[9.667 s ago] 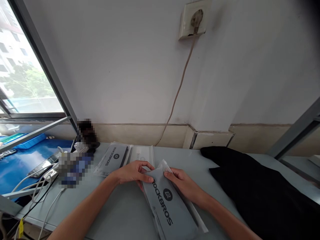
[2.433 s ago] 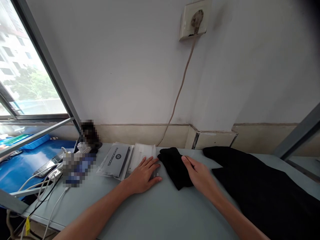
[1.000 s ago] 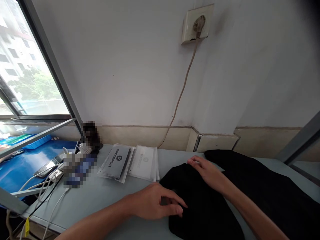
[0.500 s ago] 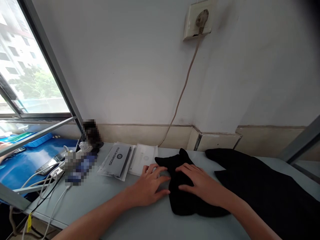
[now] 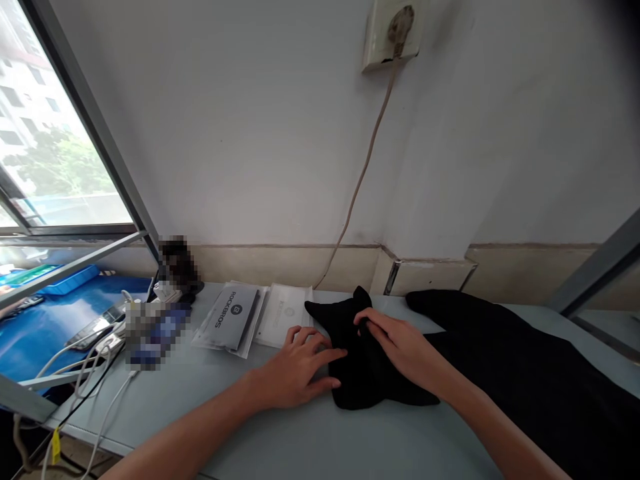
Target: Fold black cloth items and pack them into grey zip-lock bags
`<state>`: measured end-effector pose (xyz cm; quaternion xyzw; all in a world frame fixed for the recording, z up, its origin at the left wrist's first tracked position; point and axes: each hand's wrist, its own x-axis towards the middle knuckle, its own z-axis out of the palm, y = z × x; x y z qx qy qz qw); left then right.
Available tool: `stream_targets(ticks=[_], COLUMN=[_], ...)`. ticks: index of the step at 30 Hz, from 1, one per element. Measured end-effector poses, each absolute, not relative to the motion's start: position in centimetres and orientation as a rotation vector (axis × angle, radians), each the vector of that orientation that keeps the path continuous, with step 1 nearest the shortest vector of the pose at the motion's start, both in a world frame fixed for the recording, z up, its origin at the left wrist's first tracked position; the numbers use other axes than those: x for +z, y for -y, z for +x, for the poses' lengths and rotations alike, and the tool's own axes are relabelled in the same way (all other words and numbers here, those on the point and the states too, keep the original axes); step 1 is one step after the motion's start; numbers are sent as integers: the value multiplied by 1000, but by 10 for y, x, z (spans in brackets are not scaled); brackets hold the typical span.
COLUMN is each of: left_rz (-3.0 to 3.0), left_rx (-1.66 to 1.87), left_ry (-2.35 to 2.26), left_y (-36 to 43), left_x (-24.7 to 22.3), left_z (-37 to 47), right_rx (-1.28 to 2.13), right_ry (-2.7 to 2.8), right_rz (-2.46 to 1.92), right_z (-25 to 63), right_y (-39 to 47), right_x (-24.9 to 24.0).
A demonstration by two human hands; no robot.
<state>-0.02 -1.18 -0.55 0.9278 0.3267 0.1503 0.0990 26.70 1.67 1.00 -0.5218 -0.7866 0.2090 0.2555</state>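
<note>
A small black cloth point(image 5: 350, 383) lies on the grey table point(image 5: 280, 443) in front of me. My left hand point(image 5: 303, 367) is spread at its left edge, with the index fingertip on the fabric. Thumb and fingers of my right hand point(image 5: 393, 340) are pinched on a raised fold of the cloth. A larger black cloth point(image 5: 530, 367) spreads out to the right, partly behind my right forearm. Beyond my left hand lie a grey ROCKBROS packet point(image 5: 235, 317) in a clear bag and a white packet point(image 5: 284, 313).
Charging cables point(image 5: 107, 400) and a blurred blue item point(image 5: 163, 333) are at the left. A metal frame point(image 5: 607, 267) stands at the right. A cord point(image 5: 367, 160) hangs from the wall socket point(image 5: 393, 33). Part of another person's hand shows at the far left edge.
My right hand has closed from spread fingers into a pinch, lifting a fold of the small cloth. The cloth's lower right edge has drawn up. The view has shifted slightly.
</note>
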Motion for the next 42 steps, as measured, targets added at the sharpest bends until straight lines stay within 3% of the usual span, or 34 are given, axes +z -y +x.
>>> stream_targets(ticks=[5, 10, 12, 17, 24, 29, 33, 36, 42], left_rz=[2780, 2778, 2768, 2570, 1896, 2276, 2607, 2760, 2897], left_rx=[450, 506, 535, 525, 151, 442, 446, 442, 467], left_ry=[-949, -851, -802, -761, -364, -647, -810, -927, -617], left_y=[12, 11, 11, 21, 46, 41, 32, 30, 34], left_x=[-3, -8, -7, 6, 34, 24, -3, -16, -11], left_z=[-1, 2, 3, 7, 13, 14, 11, 11, 21], right_rx=[375, 81, 149, 735, 610, 322, 295, 73, 126], right_ry=[1974, 1880, 1870, 1819, 1930, 1802, 2127, 2357, 2293], right_rz=[-1421, -1693, -1799, -1728, -1459, -1477, -1813, -1872, -2008], right_z=[273, 286, 294, 324, 342, 318, 308, 307, 299], right_y=[-22, -26, -28, -36, -41, -36, -28, -28, -39], right_x=[14, 20, 23, 27, 29, 33, 24, 8, -13])
